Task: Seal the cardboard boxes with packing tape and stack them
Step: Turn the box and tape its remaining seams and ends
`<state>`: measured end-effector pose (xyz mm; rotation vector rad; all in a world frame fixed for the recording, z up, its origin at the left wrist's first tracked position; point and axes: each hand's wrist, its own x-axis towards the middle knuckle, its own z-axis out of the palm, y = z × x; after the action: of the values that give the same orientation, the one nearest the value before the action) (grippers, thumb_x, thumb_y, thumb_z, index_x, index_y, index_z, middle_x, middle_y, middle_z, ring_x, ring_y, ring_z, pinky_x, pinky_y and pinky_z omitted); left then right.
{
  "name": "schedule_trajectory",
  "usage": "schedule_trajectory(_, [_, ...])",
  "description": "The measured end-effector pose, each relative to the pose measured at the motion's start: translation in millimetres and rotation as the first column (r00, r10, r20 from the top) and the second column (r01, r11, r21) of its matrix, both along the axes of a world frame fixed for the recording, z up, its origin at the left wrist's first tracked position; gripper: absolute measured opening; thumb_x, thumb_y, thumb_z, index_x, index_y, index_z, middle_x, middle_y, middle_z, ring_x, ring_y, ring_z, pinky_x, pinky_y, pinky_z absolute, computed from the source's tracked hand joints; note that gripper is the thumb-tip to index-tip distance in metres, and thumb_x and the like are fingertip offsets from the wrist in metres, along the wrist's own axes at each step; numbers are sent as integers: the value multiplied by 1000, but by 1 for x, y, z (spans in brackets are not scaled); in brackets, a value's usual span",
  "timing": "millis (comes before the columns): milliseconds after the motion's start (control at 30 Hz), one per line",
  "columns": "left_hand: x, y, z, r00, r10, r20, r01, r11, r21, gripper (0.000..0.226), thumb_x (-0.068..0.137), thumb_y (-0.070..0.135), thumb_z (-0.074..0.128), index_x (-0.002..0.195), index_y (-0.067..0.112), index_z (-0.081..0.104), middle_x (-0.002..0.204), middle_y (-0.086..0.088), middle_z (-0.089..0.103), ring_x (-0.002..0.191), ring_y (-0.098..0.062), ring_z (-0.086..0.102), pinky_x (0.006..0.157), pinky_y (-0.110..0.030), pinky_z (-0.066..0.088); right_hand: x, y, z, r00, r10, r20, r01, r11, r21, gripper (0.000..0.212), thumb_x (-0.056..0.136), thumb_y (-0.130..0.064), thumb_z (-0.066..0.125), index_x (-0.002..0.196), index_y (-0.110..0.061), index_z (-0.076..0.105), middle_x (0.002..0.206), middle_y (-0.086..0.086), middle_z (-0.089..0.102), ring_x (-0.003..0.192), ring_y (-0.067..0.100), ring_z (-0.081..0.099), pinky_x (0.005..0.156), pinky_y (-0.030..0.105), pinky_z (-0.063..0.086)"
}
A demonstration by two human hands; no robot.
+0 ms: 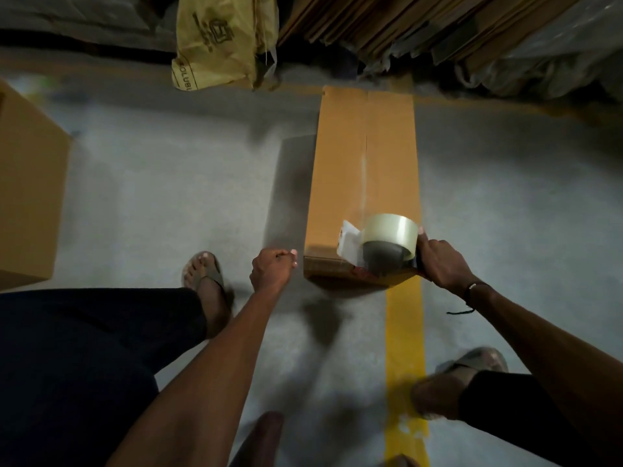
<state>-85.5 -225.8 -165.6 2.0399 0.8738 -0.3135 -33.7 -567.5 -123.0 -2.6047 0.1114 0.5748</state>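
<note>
So your right hand [438, 261] grips the tape dispenser [379, 242] at the near end of the box [337, 170], w/ the seam running lengthwise straight away from you. Left hand [272, 269] is curled on nothing, just beside the box's near-left corner.

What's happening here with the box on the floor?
A person is taping a long cardboard box shut on the floor. Their right hand grips a tape dispenser at the near end of the box, and a shiny strip of clear tape already runs along the centre seam. The left hand hangs beside the box's near corner with fingers curled, holding nothing that shows. Another box sits off to the left, and flat cardboard sheets lean at the back.
</note>
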Motion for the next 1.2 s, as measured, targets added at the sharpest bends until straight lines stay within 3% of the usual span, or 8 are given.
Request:
schedule_trajectory(300, [1,-9,-19,1000,-1,-27,0,999,-36,34,90,61,64,81,32,78,87,11,77,100,-23,68,96,-46,54,10,-3,-16,978,148,146,-132,985,-115,102,93,-77,-7,68,-7,63,62,8,63,62,21,59,64,39,51])
schedule_trajectory(500, [-11,-3,-25,965,-92,-247,120,988,101,47,81,60,73,122,36,73,131,-4,68,119,-34,63,103,-46,51,9,-7,-19,976,190,107,-177,977,-122,97,93,-72,-8,83,-7,63,64,9,62,63,24,57,65,44,51])
schedule_trajectory(600, [-15,-8,-24,996,17,-89,-2,987,161,14,98,27,64,105,27,76,118,-10,72,112,-36,65,93,-38,51,9,-4,-14,967,247,60,-240,964,-113,100,96,-68,-8,112,-3,66,68,12,65,66,31,60,68,50,54])
schedule_trajectory(733, [4,-38,-5,986,62,155,-69,997,38,37,98,50,66,102,15,77,99,-4,75,98,-25,66,79,-31,48,14,-4,-7,973,230,0,-230,973,3,95,105,-61,1,65,-8,69,56,5,68,57,17,67,81,43,56])
schedule_trajectory(800, [13,-52,2,989,75,131,-78,997,21,45,82,55,81,106,17,76,101,-1,75,97,-23,67,82,-33,54,13,3,-2,969,247,25,-247,969,-7,98,104,-59,-5,94,-6,76,63,8,70,64,23,67,77,46,56])
schedule_trajectory(900, [16,-57,2,992,84,93,-91,994,64,47,72,46,92,102,15,75,102,-6,76,97,-28,70,77,-31,52,16,6,0,922,376,95,-362,922,-139,73,101,-44,5,160,-5,24,90,25,64,81,41,59,61,44,41])
schedule_trajectory(1100, [22,-57,0,992,99,84,-107,989,103,52,68,48,94,102,11,78,103,-9,77,100,-30,70,75,-30,46,18,-13,-18,900,405,163,-391,913,-115,64,89,-16,51,146,2,28,62,20,55,48,37,53,36,32,32])
schedule_trajectory(1200, [21,-59,2,992,63,111,-76,990,117,53,71,45,94,102,5,77,103,-14,76,100,-33,70,74,-29,42,14,-32,-3,953,269,138,-258,962,-95,47,108,-23,34,149,-3,39,80,24,63,72,43,61,53,42,41])
